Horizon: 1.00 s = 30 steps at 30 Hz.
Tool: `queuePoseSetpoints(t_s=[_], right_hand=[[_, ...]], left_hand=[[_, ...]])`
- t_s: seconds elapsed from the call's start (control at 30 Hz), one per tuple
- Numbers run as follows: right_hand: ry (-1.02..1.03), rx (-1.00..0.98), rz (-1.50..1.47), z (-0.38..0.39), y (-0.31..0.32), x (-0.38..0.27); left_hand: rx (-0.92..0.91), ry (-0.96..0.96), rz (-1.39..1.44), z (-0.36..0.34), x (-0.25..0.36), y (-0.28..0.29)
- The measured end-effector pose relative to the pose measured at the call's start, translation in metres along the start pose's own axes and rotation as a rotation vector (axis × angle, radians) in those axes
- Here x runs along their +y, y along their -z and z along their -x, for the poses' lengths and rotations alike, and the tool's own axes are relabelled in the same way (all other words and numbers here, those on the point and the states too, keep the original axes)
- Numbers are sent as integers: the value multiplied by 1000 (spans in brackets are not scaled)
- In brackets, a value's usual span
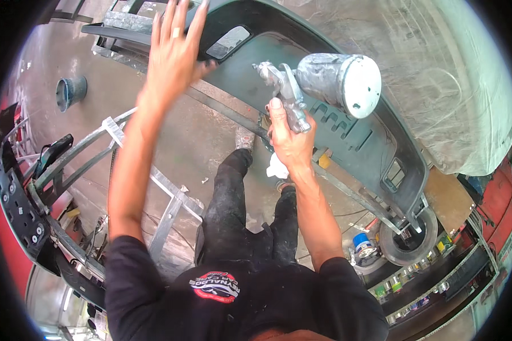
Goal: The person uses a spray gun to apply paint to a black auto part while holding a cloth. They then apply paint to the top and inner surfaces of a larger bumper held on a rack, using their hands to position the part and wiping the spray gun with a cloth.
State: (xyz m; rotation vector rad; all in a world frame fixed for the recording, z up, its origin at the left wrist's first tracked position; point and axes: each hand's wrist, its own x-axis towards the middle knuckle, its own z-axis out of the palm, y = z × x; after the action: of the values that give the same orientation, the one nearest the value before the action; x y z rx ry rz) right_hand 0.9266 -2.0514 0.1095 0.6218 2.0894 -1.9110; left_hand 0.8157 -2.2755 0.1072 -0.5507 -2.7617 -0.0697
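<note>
Metal spray gun point(293, 102) with its cup point(341, 77) on top looks rigid and top-heavy, best taken by the handle below the cup; the right hand point(290, 142) has its grip wrapped tight around that handle. Left hand point(173, 57) is spread flat, fingers apart, on the dark green bumper point(358, 142) just beyond both grips

Grey spray gun point(318, 85) with metal cup, above dark green bumper point(358, 142)
</note>
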Motion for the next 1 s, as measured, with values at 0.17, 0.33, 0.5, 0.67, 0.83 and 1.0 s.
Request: queuePoseSetpoints(t_s=[0.17, 0.33, 0.5, 0.67, 0.83, 1.0], right_hand=[[34, -5, 44, 17, 4, 16], [77, 1, 60, 29, 12, 27], [7, -7, 15, 38, 15, 25], [-23, 20, 38, 37, 24, 26], [22, 22, 38, 39, 22, 25], [-90, 11, 56, 38, 24, 21]], left_hand=[[-827, -387, 9, -105, -16, 41], [-765, -271, 235, -131, -19, -5], [-671, -326, 322, -130, -32, -44], [-269, -225, -53, -104, 8, -45], [-109, -80, -203, -72, 33, -67], [-266, -77, -157, -79, 31, -63]])
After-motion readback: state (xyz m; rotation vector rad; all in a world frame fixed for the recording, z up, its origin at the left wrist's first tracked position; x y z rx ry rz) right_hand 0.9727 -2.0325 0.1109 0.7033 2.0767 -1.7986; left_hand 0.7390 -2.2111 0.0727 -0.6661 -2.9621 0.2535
